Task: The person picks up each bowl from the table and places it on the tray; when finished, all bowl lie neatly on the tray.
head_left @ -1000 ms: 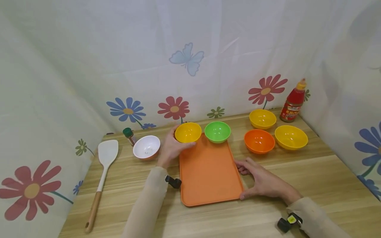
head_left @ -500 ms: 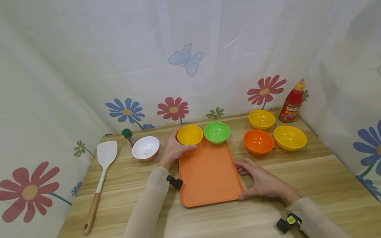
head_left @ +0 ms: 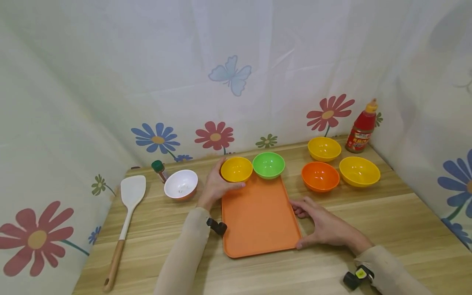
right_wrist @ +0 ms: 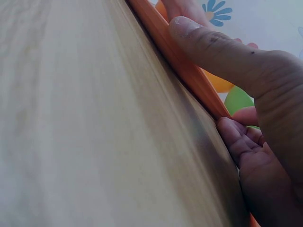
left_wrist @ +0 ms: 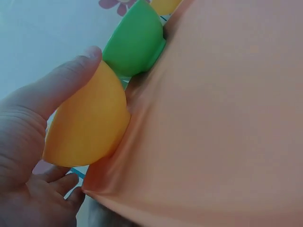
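Observation:
In the head view my left hand (head_left: 215,186) holds a small yellow bowl (head_left: 237,169) at the far left corner of an orange tray (head_left: 262,219). The left wrist view shows the thumb along this bowl (left_wrist: 92,118), the other fingers low behind it by the tray corner. Close to its right is a green bowl (head_left: 268,165) at the tray's far edge. My right hand (head_left: 328,223) grips the tray's right side, thumb at the near corner and curled fingers farther up. In the right wrist view the thumb and fingertips meet the tray's edge (right_wrist: 184,66).
Left of the tray are a white-lined bowl (head_left: 181,184), a green-capped shaker (head_left: 158,167) and a white spatula (head_left: 127,217) with a wooden handle. On the right stand an orange bowl (head_left: 320,177), two yellow bowls (head_left: 359,171) and a red sauce bottle (head_left: 361,129). A floral curtain (head_left: 166,73) surrounds the table.
My left hand has moved the yellow bowl slightly right and nearer to me, closing the gap to the green bowl. My right hand has stayed at the tray's side.

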The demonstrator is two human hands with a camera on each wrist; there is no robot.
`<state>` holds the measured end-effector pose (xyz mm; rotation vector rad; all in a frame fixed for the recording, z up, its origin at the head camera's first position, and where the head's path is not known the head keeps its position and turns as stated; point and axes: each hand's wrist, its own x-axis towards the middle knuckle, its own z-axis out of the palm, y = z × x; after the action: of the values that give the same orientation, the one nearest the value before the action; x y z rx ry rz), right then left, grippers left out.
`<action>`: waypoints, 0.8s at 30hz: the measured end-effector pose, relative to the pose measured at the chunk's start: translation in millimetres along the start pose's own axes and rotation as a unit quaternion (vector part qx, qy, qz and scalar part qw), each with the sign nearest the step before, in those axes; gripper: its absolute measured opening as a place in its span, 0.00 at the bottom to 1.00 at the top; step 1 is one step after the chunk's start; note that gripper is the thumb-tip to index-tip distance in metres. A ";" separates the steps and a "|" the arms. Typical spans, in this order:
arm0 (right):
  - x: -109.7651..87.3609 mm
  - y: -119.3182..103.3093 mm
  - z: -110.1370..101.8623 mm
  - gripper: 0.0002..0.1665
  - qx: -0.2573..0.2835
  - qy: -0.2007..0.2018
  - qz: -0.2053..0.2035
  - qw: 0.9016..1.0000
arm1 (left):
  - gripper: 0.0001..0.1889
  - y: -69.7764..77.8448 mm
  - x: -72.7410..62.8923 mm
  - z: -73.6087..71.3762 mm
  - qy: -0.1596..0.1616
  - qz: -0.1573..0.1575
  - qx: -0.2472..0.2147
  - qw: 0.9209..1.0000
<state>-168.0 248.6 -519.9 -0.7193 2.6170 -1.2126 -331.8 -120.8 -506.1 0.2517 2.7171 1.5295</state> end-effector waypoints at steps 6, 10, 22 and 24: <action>0.2 0.3 0.9 0.73 0.003 0.003 -0.001 1.000 | 0.67 10.0 -6.3 -3.9 0.007 0.010 -0.012 1.000; 0.8 0.3 0.1 0.72 -0.002 0.003 -0.005 1.000 | 0.63 24.5 -11.3 -11.4 0.025 0.018 -0.034 0.999; 1.9 -1.3 0.2 0.73 -0.004 0.002 0.002 1.000 | 0.51 52.6 -20.7 -48.9 0.092 0.119 -0.052 0.987; 2.0 -2.4 0.5 0.74 -0.006 0.001 0.000 1.000 | 0.50 54.4 -23.7 -58.1 0.100 0.129 -0.070 0.984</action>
<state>-168.7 246.0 -518.4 -0.7217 2.6292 -1.1990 -306.4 -145.9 -431.1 0.4896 2.7985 1.9008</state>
